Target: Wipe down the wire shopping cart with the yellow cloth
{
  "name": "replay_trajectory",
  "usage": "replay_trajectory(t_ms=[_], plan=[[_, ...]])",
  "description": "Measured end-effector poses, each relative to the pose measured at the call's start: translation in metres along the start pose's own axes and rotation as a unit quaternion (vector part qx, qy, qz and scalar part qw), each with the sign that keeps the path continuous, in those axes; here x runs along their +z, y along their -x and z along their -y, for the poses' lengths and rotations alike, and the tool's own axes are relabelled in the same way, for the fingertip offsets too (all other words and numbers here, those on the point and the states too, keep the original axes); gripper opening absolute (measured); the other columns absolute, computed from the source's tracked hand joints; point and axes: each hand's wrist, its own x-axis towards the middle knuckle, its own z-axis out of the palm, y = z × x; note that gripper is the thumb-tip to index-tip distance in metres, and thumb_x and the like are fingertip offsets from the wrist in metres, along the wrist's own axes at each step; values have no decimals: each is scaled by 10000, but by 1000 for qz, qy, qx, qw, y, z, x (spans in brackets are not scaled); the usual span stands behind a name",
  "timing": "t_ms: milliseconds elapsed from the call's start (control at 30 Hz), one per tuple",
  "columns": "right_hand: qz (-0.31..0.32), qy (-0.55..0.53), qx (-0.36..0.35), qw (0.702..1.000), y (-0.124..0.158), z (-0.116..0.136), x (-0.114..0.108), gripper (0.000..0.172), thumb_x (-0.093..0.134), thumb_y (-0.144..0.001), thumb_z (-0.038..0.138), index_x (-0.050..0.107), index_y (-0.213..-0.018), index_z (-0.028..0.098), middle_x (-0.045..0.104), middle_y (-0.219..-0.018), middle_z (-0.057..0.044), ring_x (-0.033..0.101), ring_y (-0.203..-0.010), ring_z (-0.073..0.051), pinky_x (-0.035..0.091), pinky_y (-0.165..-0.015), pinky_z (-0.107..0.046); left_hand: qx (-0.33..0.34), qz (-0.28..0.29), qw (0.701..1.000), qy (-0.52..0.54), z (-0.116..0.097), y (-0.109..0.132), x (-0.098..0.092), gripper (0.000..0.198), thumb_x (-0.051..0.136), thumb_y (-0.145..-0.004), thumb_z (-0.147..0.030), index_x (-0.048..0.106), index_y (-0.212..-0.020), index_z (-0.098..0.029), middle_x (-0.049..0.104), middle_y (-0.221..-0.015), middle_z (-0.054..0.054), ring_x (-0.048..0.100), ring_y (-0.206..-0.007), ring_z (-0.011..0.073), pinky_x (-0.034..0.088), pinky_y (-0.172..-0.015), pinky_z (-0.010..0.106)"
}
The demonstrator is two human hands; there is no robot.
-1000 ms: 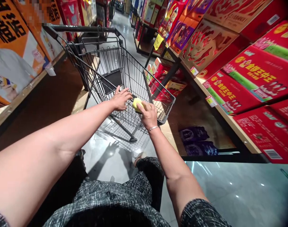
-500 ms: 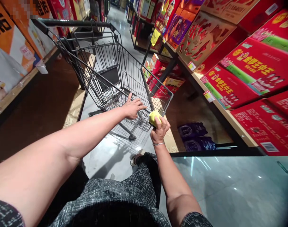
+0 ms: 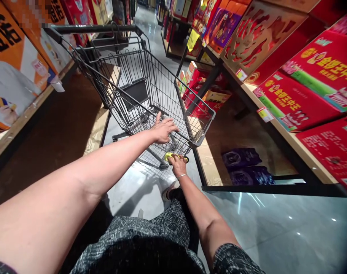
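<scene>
A black wire shopping cart [image 3: 133,91] stands in the aisle in front of me. My left hand [image 3: 163,130] lies over the cart's near top rim, fingers spread and nothing visible in it. Lower and to the right, my right hand [image 3: 178,164] has its fingers wrapped over a yellow cloth [image 3: 169,156], close to the cart's lower near corner, above a wheel [image 3: 163,165]. Whether the cloth touches the cart's wire cannot be made out. A bracelet circles my right wrist.
On the right, a wooden shelf edge [image 3: 256,99] carries red gift boxes [image 3: 310,76]; purple packages [image 3: 242,157] sit on the lower shelf. Orange boxes [image 3: 8,49] line the left shelf. A yellow tag [image 3: 192,40] hangs near the back right shelf.
My right hand has moved down and slightly left with the yellow cloth, from the cart's rim corner to its lower part. My left hand stays on the rim. The view has shifted slightly.
</scene>
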Motion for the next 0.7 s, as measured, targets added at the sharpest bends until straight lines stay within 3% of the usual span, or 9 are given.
replay_trajectory(t_ms=[67, 133, 200, 300, 400, 500, 700], plan=[[-57, -28, -27, 998, -2, 0, -34, 547, 553, -836, 72, 658, -1294, 352, 582, -1375, -45, 441, -1185, -265, 366, -954, -396, 0, 1, 1000, 2, 0, 0, 0, 635, 591, -735, -86, 576, -1329, -310, 547, -1417, 29, 194, -1524, 277, -252, -1131, 638], [-155, -53, -45, 985, -3, -4, -77, 574, 548, -822, 73, 630, -1329, 328, 547, -1399, -61, 436, -1209, -265, 377, -990, -408, 1, -6, 1000, 2, 0, 1, 2, 626, 581, -738, -89, 582, -1325, -306, 551, -1411, 33, 202, -1520, 280, -257, -1129, 638], [-238, -64, -30, 969, -4, -10, -119, 581, 529, -818, 74, 610, -1346, 303, 521, -1413, -81, 421, -1253, -274, 370, -1030, -431, 2, -19, 1000, 0, -1, 2, 4, 614, 574, -738, -93, 591, -1311, -310, 564, -1393, 31, 217, -1514, 281, -267, -1128, 631], [-241, -75, 4, 968, -5, -24, -162, 639, 506, -773, 46, 586, -1362, 282, 542, -1375, -89, 455, -1210, -271, 389, -1003, -426, 0, -41, 999, -2, -2, 5, 7, 597, 576, -722, -89, 615, -1275, -311, 599, -1336, 26, 271, -1491, 284, -295, -1123, 606], [-159, -109, -15, 981, -10, -44, -178, 706, 503, -686, 16, 593, -1347, 249, 589, -1306, -79, 490, -1135, -245, 401, -963, -390, 10, -53, 999, -2, -2, 12, 9, 573, 578, -721, -91, 636, -1247, -309, 624, -1274, 29, 306, -1474, 278, -306, -1125, 585], [-106, -113, -17, 988, -23, -71, -177, 719, 495, -642, 0, 637, -1291, 274, 616, -1277, -50, 470, -1128, -239, 379, -939, -386, 26, -57, 998, 11, 0, 22, 11, 560, 589, -715, -102, 647, -1231, -310, 637, -1233, 29, 304, -1473, 279, -292, -1137, 586], [-106, -57, 142, 982, -67, -121, -169, 597, 518, -757, 62, 661, -1271, 328, 557, -1355, -49, 374, -1117, -262, 345, -841, -399, 66, -57, 995, 41, 5, 54, 14, 549, 612, -679, -107, 657, -1191, -303, 656, -1224, 26, 314, -1462, 300, -271, -1147, 603]])
